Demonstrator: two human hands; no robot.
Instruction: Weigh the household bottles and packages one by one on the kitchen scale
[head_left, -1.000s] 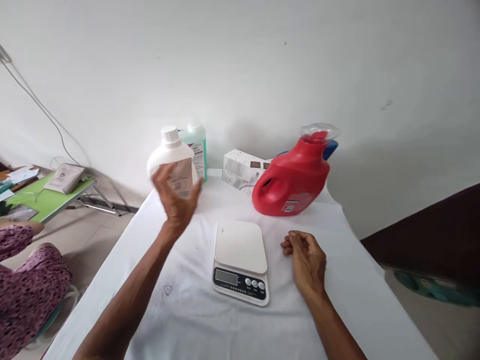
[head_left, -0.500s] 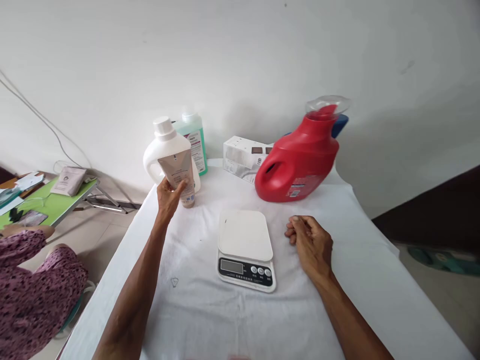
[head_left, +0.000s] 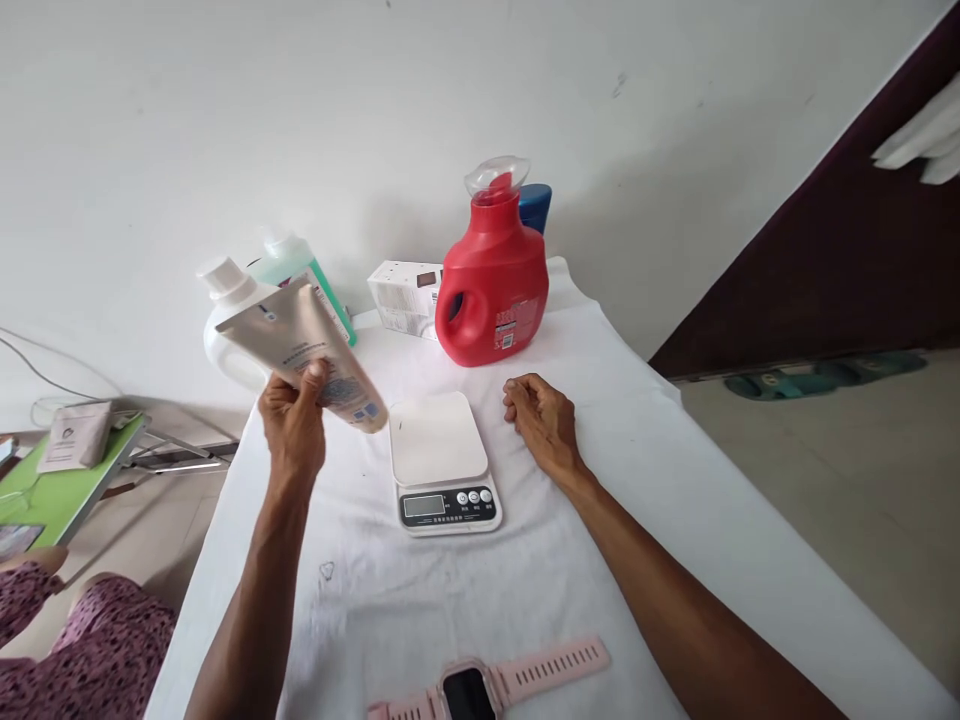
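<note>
My left hand [head_left: 296, 415] grips a beige squeeze tube [head_left: 311, 345], thumb across its front. Held above the table, the tube slants with its cap end toward the scale. The white kitchen scale [head_left: 437, 440] lies flat in the middle, with buttons and a dark display on its front. To the right of the scale, my right hand [head_left: 544, 420] rests on the cloth with fingers curled in, and nothing shows in it. Behind the tube stand a white handled bottle [head_left: 225, 285], partly hidden, and a green bottle [head_left: 289, 262].
A red detergent jug [head_left: 491, 290] stands at the back beside a white box [head_left: 397, 290], with a blue object [head_left: 535, 205] behind the jug. A pink-strapped watch [head_left: 469, 690] lies at the near edge on the white cloth [head_left: 375, 600]. At left, a person's patterned clothing [head_left: 112, 650] shows beside a green table [head_left: 82, 490].
My view has turned right and tipped down, bringing the watch into sight. The tube has come nearer and tilted toward the scale. My right hand keeps its place beside the scale.
</note>
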